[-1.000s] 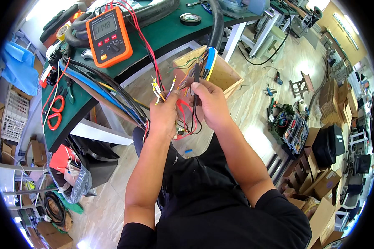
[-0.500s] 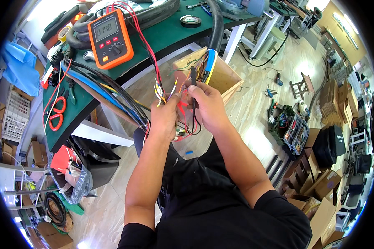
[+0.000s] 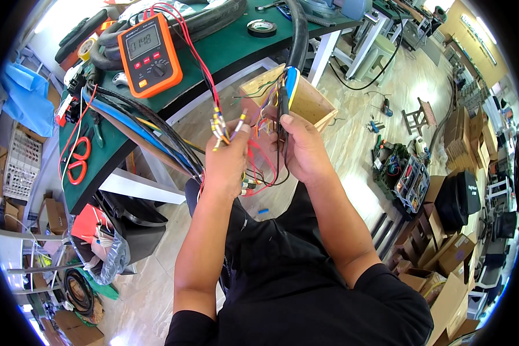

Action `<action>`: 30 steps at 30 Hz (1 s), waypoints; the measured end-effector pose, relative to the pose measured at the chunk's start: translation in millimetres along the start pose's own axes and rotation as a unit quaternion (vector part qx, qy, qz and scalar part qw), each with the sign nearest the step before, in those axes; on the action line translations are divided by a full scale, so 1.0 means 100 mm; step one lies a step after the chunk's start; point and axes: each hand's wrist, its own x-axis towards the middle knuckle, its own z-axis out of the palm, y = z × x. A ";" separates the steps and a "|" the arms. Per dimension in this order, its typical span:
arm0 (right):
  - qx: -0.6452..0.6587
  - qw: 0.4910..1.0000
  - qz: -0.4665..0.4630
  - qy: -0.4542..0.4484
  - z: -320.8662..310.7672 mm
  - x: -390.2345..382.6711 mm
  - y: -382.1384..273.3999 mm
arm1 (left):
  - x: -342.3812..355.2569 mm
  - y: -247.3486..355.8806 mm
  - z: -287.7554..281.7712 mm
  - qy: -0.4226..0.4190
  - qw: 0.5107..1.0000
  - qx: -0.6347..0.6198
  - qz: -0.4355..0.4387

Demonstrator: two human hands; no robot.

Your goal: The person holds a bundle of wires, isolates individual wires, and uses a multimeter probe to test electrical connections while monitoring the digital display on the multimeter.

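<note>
1. While the left hand (image 3: 228, 164) stays clamped on a fan of terminal-tipped wires (image 3: 224, 128), the orange meter (image 3: 150, 55) has slid left since a second ago, so the head turned, not the work.
2. The right hand (image 3: 305, 153) keeps pinching one black probe (image 3: 283, 104) just right of them.
3. Count: one meter, one tape roll (image 3: 262, 27), one pair of red scissors (image 3: 78, 160).

My left hand (image 3: 228, 164) pinches plastic-sheathed wires (image 3: 220, 124) with shiny metal tips; the box (image 3: 305, 101) is rough bare wood, the table (image 3: 225, 46) matt green.
</note>
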 end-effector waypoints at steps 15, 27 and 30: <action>-0.130 0.988 -0.041 -0.073 0.02 0.05 0.12 | 0.12 -0.06 0.04 0.028 0.994 0.071 0.083; -0.258 0.959 0.041 -0.113 -0.22 -0.11 0.12 | 0.39 -0.16 -0.06 0.149 0.937 0.229 0.216; -0.252 0.961 0.040 -0.105 -0.19 -0.12 0.12 | 0.47 -0.16 -0.09 0.155 0.939 0.213 0.221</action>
